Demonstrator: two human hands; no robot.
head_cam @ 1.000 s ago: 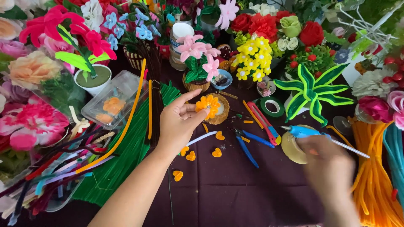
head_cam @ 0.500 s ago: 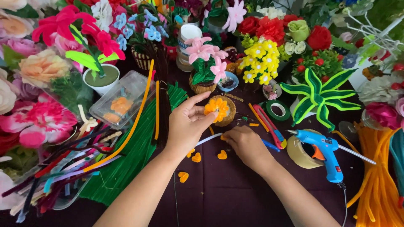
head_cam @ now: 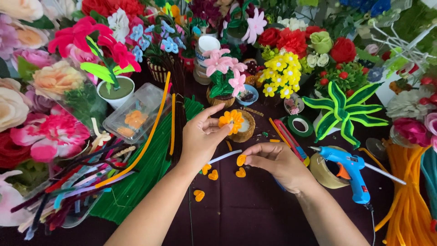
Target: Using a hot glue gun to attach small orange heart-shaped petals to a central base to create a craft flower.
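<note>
Orange flower [head_cam: 231, 120]: fuzzy pipe-cleaner petals, likely light, soft, easily bent; best held low, under the petals.
Left hand [head_cam: 200, 139]: fingers pinched shut on the flower, holding it just above the hand, beside a small basket [head_cam: 246, 130].
Right hand [head_cam: 277, 160]: fingertips closed on one orange petal [head_cam: 241, 160], just below the flower.
Loose petals [head_cam: 213, 174]: between both hands, on dark cloth.
Glue gun [head_cam: 348, 168]: right of the right hand, untouched.

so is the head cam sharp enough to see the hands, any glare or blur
Head view: even, soft light, no harsh glare; left hand on the orange flower and right hand pinching an orange petal are sharp; the frame edges bend slightly, wide-lens distortion; dark tablecloth shows only faint shadows.
</note>
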